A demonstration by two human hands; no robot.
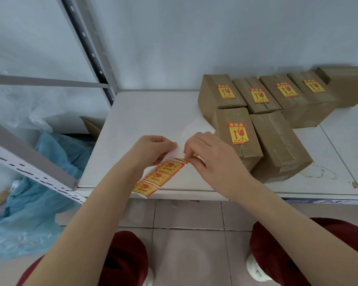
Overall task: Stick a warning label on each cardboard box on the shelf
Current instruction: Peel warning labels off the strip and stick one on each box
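Several brown cardboard boxes stand on the white shelf [145, 120] at the right. The back-row boxes carry yellow-and-red labels, as does the front-left box [238, 137]. Beside it, the front-right box [279, 145] shows no label, and neither does the far-right box [345, 83]. Over the shelf's front edge, my left hand [153, 149] holds the white backing of a label strip [159, 176]. My right hand [211, 157] pinches a label at the strip's upper end. The strip hangs down toward me with three labels showing.
A grey metal shelf upright [87, 48] and a crossbar [46, 81] stand at the left. Blue plastic bags [35, 203] and an open carton [91, 126] lie on the floor to the left. My knees in dark red trousers sit over the tiled floor [190, 234].
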